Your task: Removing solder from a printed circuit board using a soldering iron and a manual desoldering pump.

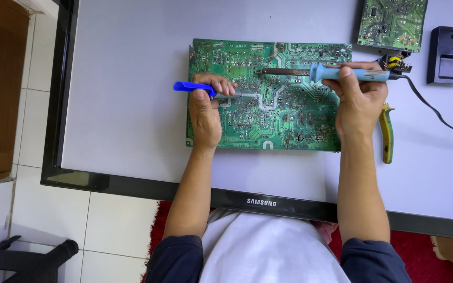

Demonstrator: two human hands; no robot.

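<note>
A large green circuit board [279,112] lies solder side up on a white panel [132,78] with a black frame. My left hand [205,110] rests on the board's left part and grips a blue-handled desoldering pump [192,87], its metal tip pointing right over the board. My right hand [360,99] holds a light blue soldering iron [352,74] lying nearly level, its dark metal shaft [284,71] reaching left over the board's upper middle.
A smaller green circuit board [392,23] sits at the top right. A black iron stand [449,55] with a coil is further right. Yellow-green pliers [387,133] lie right of my right hand. The iron's black cord [436,112] trails right. Tiled floor at left.
</note>
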